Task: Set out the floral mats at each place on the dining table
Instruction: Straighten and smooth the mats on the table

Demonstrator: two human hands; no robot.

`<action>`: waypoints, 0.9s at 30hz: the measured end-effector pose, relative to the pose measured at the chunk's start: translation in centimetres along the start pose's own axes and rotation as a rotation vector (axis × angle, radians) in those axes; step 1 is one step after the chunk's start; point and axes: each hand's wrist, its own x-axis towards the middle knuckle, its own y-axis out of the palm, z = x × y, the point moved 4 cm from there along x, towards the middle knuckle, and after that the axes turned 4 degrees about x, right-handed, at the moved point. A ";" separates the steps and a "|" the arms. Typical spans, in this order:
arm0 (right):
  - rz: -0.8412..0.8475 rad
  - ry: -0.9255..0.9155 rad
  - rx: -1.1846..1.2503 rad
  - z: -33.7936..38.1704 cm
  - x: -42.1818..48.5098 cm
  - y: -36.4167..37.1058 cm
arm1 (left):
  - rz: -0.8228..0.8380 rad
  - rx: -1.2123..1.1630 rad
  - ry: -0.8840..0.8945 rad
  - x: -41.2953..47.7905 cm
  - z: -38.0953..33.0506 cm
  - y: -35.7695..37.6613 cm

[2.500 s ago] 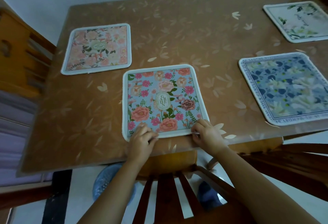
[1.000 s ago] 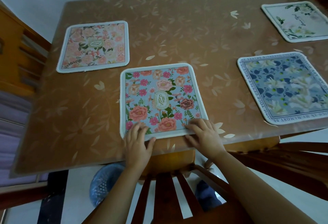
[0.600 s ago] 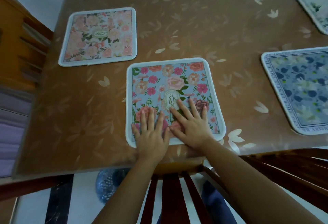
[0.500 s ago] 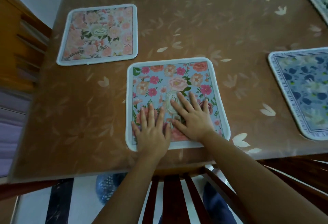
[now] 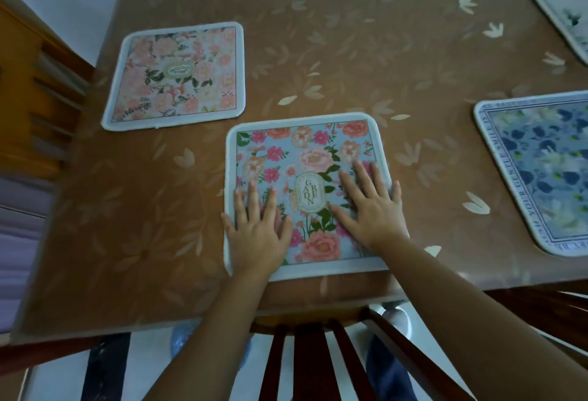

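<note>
- Four floral mats are in view, all lying flat on the brown table (image 5: pixel 381 50), whose cover has a pale leaf pattern.
- One, the light blue mat (image 5: pixel 305 146) with pink and peach roses and a white border, lies at the centre of the frame, just inside the table's near edge. An oval label (image 5: pixel 310 192) sits in its middle.
- Two, the pink mat (image 5: pixel 176 76) is in the upper left of the frame, apart from the light blue mat, with its near corner close to that mat's far left corner.
- Three, the dark blue mat (image 5: pixel 541 171) with a lettered border is at the right edge of the frame, well apart from the centre one and partly cut off.
- Four, the pale mat (image 5: pixel 569 9) shows only a corner in the upper right.
- Two hands are on the light blue mat, both palm down with fingers straight and spread.
- The left hand (image 5: pixel 254 232) presses the mat's lower left part, with its little finger at the white border.
- The right hand (image 5: pixel 372 209) presses the right part, with its little finger reaching the right border. The oval label shows in the gap between the two hands.
- Neither hand grips or pinches anything.
- Two chairs can be counted: a dark slatted chair back (image 5: pixel 311 365) at bottom centre, and an orange-brown chair (image 5: pixel 38 82) at the left edge.
- More dark wooden rails (image 5: pixel 541 311) cross the lower right corner.
</note>
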 end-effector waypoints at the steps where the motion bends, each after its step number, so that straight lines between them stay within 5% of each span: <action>1: 0.014 0.004 0.010 -0.3 -1.3 0.0 | 0.007 0.009 0.011 -0.6 0.1 0.1; 15: 0.157 0.099 0.055 1.4 -10.6 -0.4 | 0.171 -0.023 0.053 -7.6 -3.2 -0.8; 27: -0.092 0.032 -0.043 -6.2 -12.6 -11.7 | -0.109 -0.262 0.367 -8.2 -15.9 -7.1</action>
